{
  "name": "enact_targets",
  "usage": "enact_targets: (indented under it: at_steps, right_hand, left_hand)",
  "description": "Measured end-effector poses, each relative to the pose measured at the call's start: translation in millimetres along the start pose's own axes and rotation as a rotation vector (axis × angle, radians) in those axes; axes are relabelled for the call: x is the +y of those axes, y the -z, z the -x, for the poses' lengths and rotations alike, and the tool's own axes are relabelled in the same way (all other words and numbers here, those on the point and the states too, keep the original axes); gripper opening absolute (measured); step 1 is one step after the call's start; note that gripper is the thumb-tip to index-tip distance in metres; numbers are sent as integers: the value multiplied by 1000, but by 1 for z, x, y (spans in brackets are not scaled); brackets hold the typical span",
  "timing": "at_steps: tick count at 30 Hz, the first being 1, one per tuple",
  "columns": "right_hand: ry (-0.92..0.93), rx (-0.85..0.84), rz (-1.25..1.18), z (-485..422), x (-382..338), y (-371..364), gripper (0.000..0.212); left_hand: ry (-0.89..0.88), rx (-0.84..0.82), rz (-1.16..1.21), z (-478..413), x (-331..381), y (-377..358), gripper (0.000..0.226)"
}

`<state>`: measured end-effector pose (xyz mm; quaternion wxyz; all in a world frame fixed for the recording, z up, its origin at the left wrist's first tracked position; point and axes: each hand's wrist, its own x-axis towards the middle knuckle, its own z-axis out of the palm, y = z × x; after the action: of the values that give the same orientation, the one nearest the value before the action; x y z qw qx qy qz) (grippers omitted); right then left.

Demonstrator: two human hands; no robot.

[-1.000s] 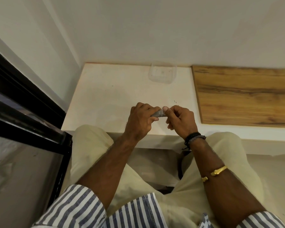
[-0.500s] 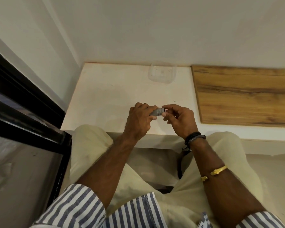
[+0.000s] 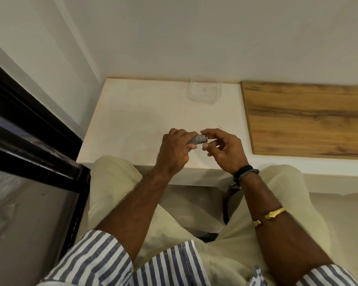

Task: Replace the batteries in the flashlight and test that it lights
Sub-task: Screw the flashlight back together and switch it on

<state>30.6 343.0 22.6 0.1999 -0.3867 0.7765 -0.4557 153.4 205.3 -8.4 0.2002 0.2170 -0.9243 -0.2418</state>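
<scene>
Above the near edge of the worktop [image 3: 132,120], the grey flashlight [image 3: 197,139] is gripped in the closed left hand [image 3: 175,149]; the right hand [image 3: 223,147] fingers, pinched on its end a moment ago, are now loosened around it, suggesting a regrip mid-twist

Soft even indoor light; wide-angle edge distortion.

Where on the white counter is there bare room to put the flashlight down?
Bare white counter lies left of both hands, up to the corner wall. More lies between the hands and the clear plastic container. The wooden board is also bare. Only the near edge is crowded.
</scene>
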Motion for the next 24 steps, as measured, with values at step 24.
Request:
enact_targets:
  at_steps: [24]
  right_hand:
    - [-5, 111, 0, 0, -2, -19, 24]
  left_hand:
    - [-24, 76, 0, 0, 4, 2, 29]
